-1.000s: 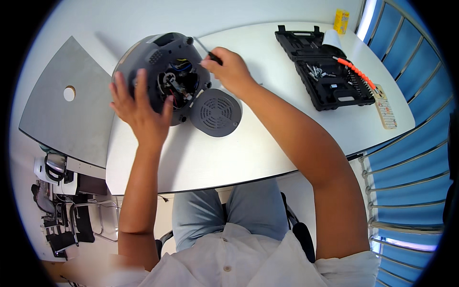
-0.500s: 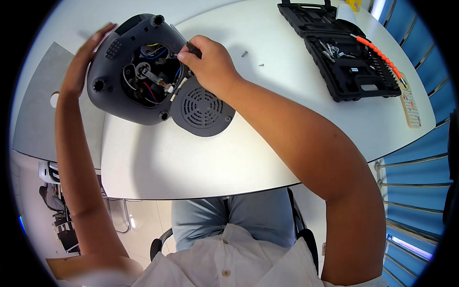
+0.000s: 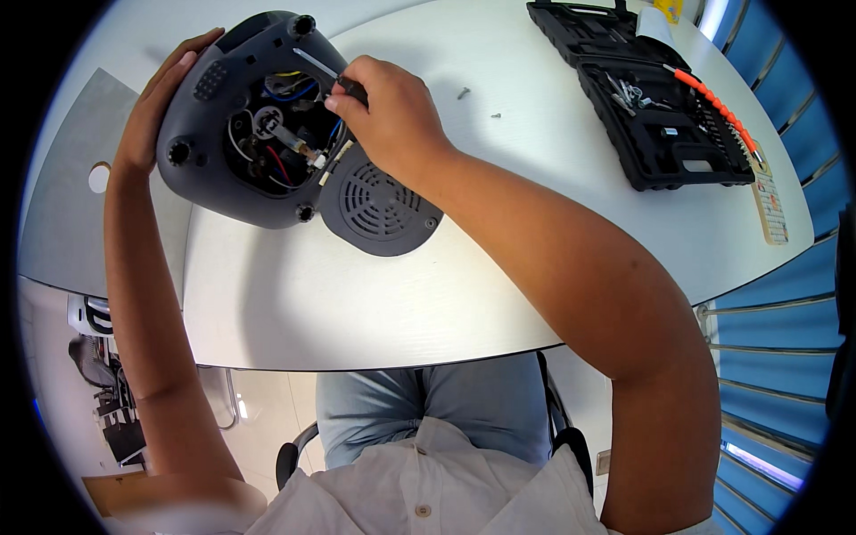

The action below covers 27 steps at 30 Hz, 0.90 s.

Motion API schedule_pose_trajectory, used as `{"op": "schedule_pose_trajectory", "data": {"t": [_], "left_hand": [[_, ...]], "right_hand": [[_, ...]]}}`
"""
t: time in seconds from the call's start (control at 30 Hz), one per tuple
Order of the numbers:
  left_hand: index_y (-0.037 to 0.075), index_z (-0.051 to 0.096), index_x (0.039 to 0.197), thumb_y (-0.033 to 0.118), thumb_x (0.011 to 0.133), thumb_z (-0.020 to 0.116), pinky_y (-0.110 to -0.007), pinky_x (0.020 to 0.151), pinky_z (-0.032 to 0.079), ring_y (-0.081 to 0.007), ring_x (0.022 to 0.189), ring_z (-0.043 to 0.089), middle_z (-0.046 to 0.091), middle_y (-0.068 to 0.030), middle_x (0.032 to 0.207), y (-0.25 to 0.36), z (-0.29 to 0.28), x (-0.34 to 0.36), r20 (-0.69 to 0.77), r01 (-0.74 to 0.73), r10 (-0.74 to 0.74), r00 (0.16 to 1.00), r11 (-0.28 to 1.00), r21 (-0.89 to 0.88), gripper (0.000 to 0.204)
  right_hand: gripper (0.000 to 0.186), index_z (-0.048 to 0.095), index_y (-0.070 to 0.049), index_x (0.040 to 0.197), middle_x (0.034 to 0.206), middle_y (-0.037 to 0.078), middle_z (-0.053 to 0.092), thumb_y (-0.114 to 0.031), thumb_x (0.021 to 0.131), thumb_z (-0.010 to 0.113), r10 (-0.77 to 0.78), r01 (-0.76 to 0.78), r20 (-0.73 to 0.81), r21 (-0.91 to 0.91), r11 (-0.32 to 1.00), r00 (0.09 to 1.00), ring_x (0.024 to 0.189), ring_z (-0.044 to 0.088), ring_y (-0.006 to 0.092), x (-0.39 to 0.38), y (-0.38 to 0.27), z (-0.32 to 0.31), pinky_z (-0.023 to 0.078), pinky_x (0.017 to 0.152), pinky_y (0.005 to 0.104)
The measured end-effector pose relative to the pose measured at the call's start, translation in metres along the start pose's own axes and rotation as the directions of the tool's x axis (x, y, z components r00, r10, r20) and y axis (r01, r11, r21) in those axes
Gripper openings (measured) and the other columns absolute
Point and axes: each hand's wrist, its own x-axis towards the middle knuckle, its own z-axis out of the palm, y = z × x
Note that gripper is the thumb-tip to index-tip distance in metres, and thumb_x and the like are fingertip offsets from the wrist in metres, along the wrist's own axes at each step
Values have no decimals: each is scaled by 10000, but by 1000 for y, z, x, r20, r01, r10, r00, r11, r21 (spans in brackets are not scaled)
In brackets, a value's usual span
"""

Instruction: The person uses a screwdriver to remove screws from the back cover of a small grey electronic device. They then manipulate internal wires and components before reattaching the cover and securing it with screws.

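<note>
A dark grey rounded appliance (image 3: 236,201) lies with its underside up at the far left of the table. Through its round opening show coloured wires and a motor-like part (image 3: 267,123). My left hand (image 3: 153,116) rests against its left side, fingers stretched along the shell. My right hand (image 3: 392,111) grips a screwdriver (image 3: 319,65) by its black handle, the metal shaft pointing up-left over the appliance's underside. Below that hand, a vented grey cover (image 3: 382,203) lies at the appliance's right edge, beside the opening.
Two loose screws, a larger one (image 3: 464,93) and a smaller one (image 3: 496,115), lie on the white table (image 3: 428,312). An open black tool case (image 3: 655,169) stands at the right, with an orange flexible shaft (image 3: 713,98) across it. A remote control (image 3: 770,205) lies beside the case.
The screwdriver's shaft has swung into plain view and now points up-left across the underside. My left hand keeps its place on the appliance; the cover stays beside the opening.
</note>
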Motion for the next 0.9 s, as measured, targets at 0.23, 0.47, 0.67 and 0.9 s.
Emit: {"op": "schedule_pose_trajectory", "data": {"t": [0.23, 0.47, 0.67, 0.9], "left_hand": [[98, 488, 1347, 409, 966, 361, -299, 975, 441, -221, 1125, 578, 578, -141, 1237, 2, 0, 0, 9, -32, 31, 999, 996, 80, 508], [97, 492, 1346, 439, 952, 369, -302, 982, 438, -230, 1129, 577, 570, -141, 1254, 1, 2, -1, -16, -7, 8, 1000, 998, 68, 536], [100, 495, 1345, 434, 949, 373, -306, 992, 434, -237, 1137, 573, 566, -140, 1264, 0, 2, 0, -22, -14, 16, 1000, 997, 70, 533], [94, 490, 1348, 460, 943, 376, -305, 1002, 421, -242, 1154, 562, 562, -143, 1269, 2, 0, 0, -21, -9, 11, 1000, 995, 104, 558]], "right_hand": [[206, 595, -24, 870, 822, 115, 634, -205, 830, 682, -125, 122, -29, -86, 989, 992, 729, 609, 267, 0, 4, -1, 466, 658, 372], [254, 609, -29, 861, 752, 109, 629, -272, 837, 681, -29, 41, 77, -172, 984, 997, 700, 614, 270, 2, 6, -9, 471, 646, 383], [250, 619, -28, 873, 751, 110, 626, -270, 845, 672, -32, 46, 78, -188, 981, 996, 703, 612, 271, -1, 2, -7, 472, 653, 386], [216, 594, -29, 919, 849, 110, 638, -230, 863, 648, -69, 85, 75, -241, 967, 995, 764, 617, 285, -3, 1, -5, 477, 670, 394]]}}
